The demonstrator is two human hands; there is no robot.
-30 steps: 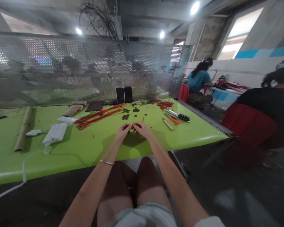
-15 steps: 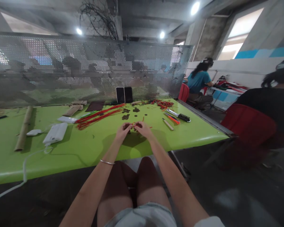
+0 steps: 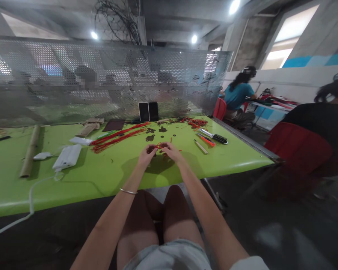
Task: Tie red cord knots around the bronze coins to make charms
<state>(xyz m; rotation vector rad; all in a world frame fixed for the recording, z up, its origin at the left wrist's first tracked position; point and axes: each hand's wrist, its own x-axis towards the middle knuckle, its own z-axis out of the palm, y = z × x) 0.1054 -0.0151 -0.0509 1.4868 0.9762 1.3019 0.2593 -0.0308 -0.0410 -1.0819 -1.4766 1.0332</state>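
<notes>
both the left hand [image 3: 147, 154] and right hand [image 3: 171, 150] pinch a red cord [image 3: 159, 145] over the green table [image 3: 101, 172].

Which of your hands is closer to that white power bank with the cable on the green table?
Left. The left hand is on the power bank's side, though well apart from it; the right hand lies farther off, beyond the left, both pinching a red cord.

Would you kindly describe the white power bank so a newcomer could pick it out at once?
Start at the green table and look to the left of the left hand. The white power bank lies flat beside the bundle of red cords. Unlike the smaller white adapter nearby, it is a broad slab trailing a white cable.
</notes>
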